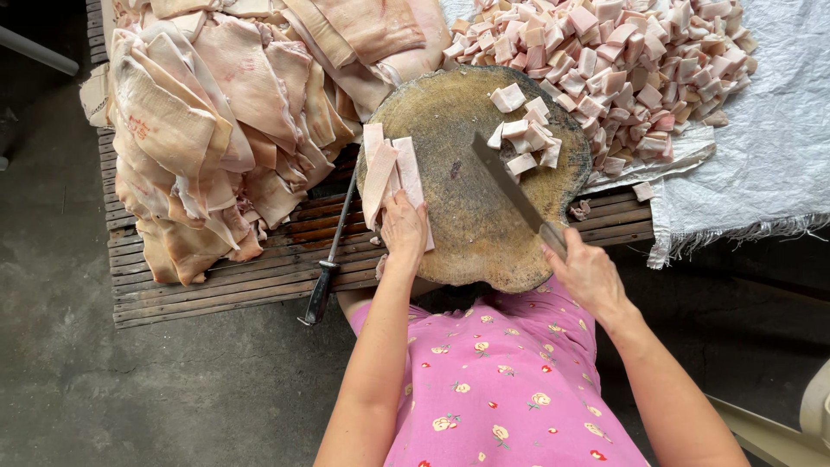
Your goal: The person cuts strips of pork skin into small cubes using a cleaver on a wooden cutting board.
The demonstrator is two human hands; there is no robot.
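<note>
A round, worn wooden chopping block (471, 203) lies in front of me. My left hand (403, 227) presses on several long pale strips of pork skin and fat (387, 170) at the block's left side. My right hand (590, 275) grips the handle of a cleaver (510, 188), whose dark blade lies across the middle of the block, pointing up and left. A few cut square pieces (525, 136) sit on the block's upper right, just past the blade.
A large pile of whole pork skin slabs (216, 121) covers the slatted bamboo table (225, 285) at left. A heap of cut cubes (622, 56) lies on a white woven sheet (769, 147) at right. A sharpening steel (328, 264) rests left of the block.
</note>
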